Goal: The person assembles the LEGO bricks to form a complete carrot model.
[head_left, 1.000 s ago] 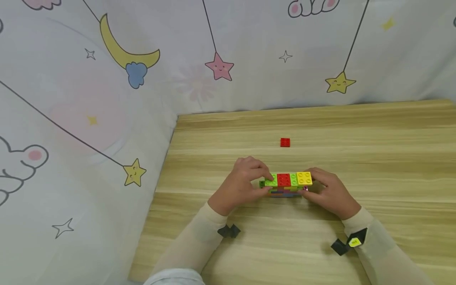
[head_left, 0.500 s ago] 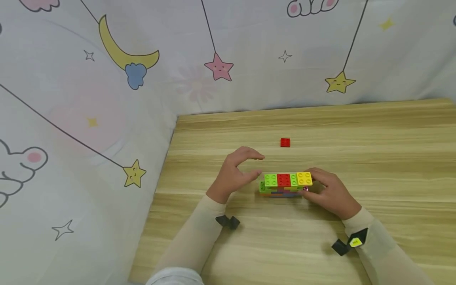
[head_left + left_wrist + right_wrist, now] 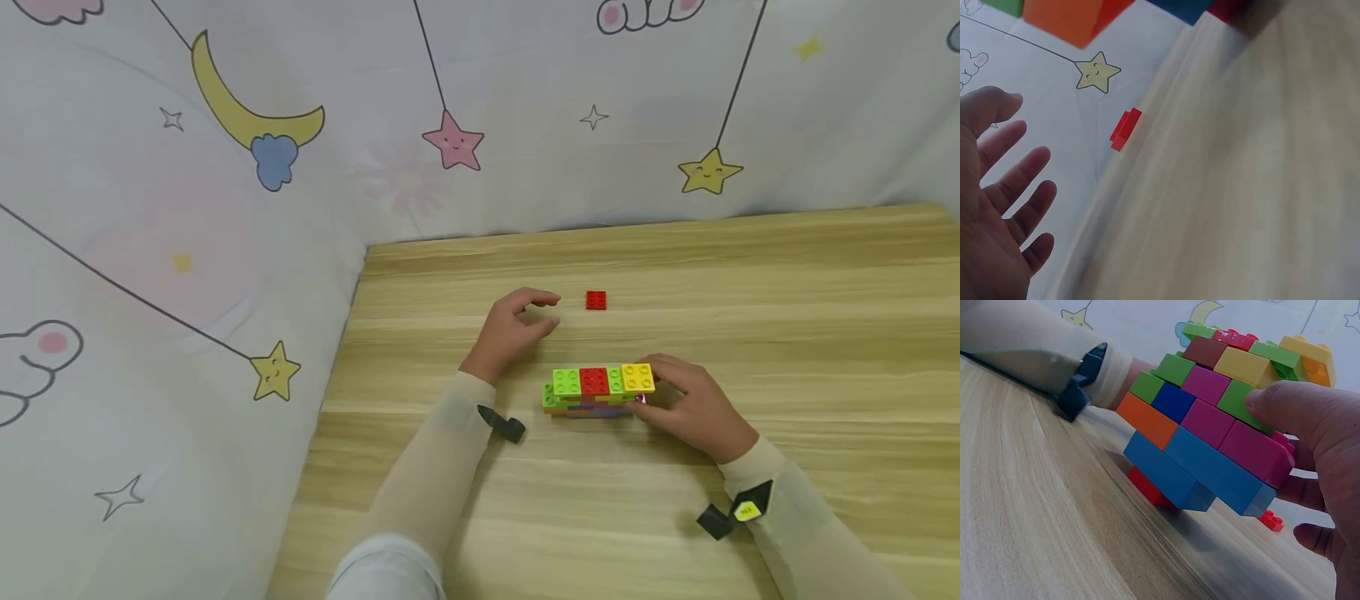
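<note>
A wall of stacked toy building bricks (image 3: 594,382) stands on the table in the head view, with green, red and yellow bricks along its top. In the right wrist view this brick wall (image 3: 1207,419) shows pink, blue, orange and brown bricks and a small red brick (image 3: 1147,487) under its base. My right hand (image 3: 693,408) grips its right end, thumb on the near face and fingers behind. Farther back lies a loose red brick (image 3: 596,300). My left hand (image 3: 510,333) is left of it, thumb and fingers apart, touching nothing. The left wrist view also shows the loose red brick (image 3: 1126,130).
A wood-grain table (image 3: 787,317) extends under both arms. White cloth (image 3: 525,192) printed with stars and a moon hangs along its back and left edges. Black straps with small dark blocks (image 3: 512,430) sit on both wrists.
My left hand has let go of the brick wall's left end and moved back, close to the loose red brick. The right hand keeps its grip in the same place.
</note>
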Action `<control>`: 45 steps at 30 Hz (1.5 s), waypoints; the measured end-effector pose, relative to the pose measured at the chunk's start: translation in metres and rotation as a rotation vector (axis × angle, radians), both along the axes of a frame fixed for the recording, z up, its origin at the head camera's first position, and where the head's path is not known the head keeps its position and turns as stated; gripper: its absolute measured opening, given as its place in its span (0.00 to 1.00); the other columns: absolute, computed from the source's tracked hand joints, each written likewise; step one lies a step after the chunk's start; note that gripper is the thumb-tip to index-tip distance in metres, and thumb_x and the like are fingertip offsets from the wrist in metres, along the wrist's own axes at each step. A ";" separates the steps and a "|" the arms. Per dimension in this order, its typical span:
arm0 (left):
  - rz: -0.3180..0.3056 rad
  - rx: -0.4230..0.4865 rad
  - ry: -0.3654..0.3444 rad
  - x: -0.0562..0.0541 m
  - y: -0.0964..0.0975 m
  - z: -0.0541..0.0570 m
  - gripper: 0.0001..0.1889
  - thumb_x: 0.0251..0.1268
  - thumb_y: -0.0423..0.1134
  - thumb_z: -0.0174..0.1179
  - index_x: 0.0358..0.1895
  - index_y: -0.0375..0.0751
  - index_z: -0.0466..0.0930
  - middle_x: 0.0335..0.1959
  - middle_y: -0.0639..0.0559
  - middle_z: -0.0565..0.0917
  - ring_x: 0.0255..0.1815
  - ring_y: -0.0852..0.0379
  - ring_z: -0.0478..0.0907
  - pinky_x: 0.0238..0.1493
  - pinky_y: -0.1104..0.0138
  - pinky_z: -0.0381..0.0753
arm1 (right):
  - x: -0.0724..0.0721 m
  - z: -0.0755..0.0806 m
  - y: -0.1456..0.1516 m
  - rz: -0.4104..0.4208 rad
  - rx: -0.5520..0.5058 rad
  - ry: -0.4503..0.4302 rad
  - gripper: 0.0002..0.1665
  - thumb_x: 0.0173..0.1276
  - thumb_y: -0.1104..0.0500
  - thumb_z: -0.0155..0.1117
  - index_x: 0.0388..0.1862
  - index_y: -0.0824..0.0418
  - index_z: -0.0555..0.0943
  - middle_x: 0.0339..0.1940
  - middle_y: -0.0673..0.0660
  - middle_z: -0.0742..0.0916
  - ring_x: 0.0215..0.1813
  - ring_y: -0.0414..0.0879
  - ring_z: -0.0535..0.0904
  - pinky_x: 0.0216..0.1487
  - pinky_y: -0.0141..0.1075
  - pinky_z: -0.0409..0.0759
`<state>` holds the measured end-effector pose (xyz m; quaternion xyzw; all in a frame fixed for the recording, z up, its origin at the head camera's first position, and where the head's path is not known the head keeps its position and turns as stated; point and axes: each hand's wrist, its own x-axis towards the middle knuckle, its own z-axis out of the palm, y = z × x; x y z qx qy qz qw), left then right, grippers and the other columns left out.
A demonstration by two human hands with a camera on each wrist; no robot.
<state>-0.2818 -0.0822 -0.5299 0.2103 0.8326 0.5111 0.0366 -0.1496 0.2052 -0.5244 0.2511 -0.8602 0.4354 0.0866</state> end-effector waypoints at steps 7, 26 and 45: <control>-0.027 -0.030 -0.086 -0.023 0.020 -0.004 0.21 0.68 0.48 0.70 0.62 0.51 0.85 0.59 0.65 0.83 0.63 0.61 0.76 0.67 0.60 0.74 | -0.001 -0.001 0.001 0.012 -0.030 -0.003 0.27 0.52 0.66 0.85 0.51 0.57 0.87 0.49 0.49 0.89 0.51 0.41 0.84 0.58 0.22 0.74; -0.151 -0.426 0.041 -0.068 0.052 -0.012 0.26 0.62 0.52 0.73 0.65 0.57 0.84 0.65 0.59 0.81 0.71 0.55 0.69 0.76 0.59 0.60 | 0.001 0.001 0.000 0.011 -0.068 -0.023 0.26 0.51 0.65 0.86 0.50 0.55 0.87 0.48 0.48 0.89 0.51 0.40 0.84 0.59 0.23 0.74; -0.128 -0.363 0.043 -0.068 0.054 -0.017 0.17 0.62 0.49 0.74 0.53 0.55 0.89 0.58 0.59 0.84 0.65 0.57 0.75 0.72 0.61 0.66 | 0.002 0.000 -0.001 -0.003 -0.049 -0.027 0.26 0.51 0.64 0.86 0.49 0.54 0.87 0.49 0.48 0.89 0.51 0.41 0.84 0.59 0.23 0.74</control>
